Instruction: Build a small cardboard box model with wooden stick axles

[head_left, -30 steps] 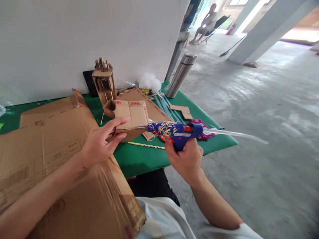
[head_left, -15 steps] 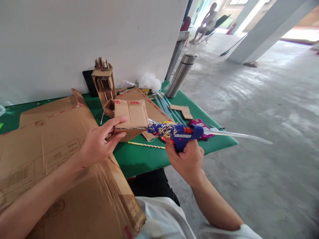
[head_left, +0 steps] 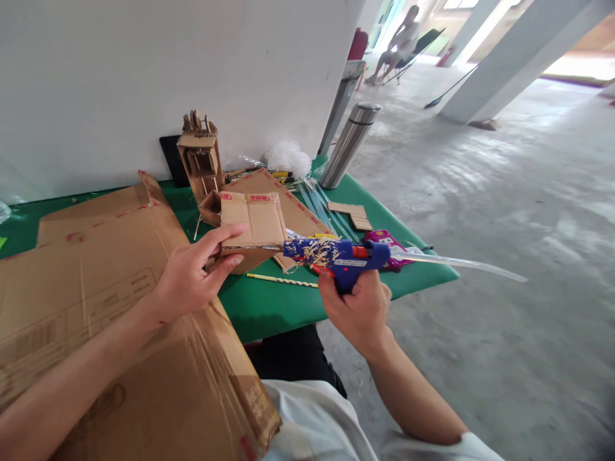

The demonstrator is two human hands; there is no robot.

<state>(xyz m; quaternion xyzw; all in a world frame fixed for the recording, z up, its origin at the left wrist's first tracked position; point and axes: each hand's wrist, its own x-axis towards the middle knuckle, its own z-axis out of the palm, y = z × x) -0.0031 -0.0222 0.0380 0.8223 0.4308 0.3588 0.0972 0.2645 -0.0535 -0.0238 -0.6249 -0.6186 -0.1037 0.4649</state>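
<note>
Between thumb and fingers, my left hand (head_left: 195,272) pinches a small cardboard box (head_left: 252,221) with red print along its far edge. My right hand (head_left: 360,307) is wrapped round the handle of a blue hot glue gun (head_left: 336,255), whose barrel is crusted with pale flecks. The gun's nozzle points left, at the box's near edge by its right corner. Out of the gun's back sticks a long clear glue stick (head_left: 461,260). Whether glue is coming out is too small to tell.
A cardboard structure (head_left: 199,157) stands behind the box. Large flattened cardboard (head_left: 115,301) covers the table's left side. On the green table (head_left: 278,314) lie a patterned stick (head_left: 283,280), clear glue sticks (head_left: 327,208) and a purple packet (head_left: 387,242). A steel flask (head_left: 348,147) stands at the back.
The glue gun has shifted very slightly left along the box's edge. My left hand and the box look unmoved.
</note>
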